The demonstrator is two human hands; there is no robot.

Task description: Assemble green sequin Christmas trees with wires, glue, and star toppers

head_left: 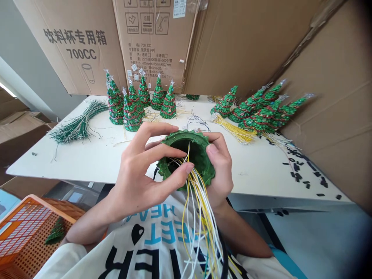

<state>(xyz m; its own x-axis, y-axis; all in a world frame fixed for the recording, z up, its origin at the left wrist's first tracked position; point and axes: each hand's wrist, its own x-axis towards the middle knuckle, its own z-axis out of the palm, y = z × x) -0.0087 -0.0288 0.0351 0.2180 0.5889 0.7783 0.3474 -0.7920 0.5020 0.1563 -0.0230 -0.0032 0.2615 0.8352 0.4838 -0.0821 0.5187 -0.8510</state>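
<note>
A green hollow cone-shaped tree shell (200, 155) faces me with its open base, in front of my chest. Yellow and white wires (200, 209) hang out of its opening down toward my shirt. My left hand (139, 174) grips the shell's left rim, its fingers curled and its fingertips pressing on the wires at the opening. My right hand (221, 170) holds the shell's right side, thumb on the rim.
On the white table (87, 159), several finished green trees stand at the back (136, 102), and more lie on their sides at the right (261, 110). Green wires (77, 126) and yellow wires (235, 130) lie in bundles. Cardboard boxes (151, 35) wall the table. An orange basket (26, 232) sits lower left.
</note>
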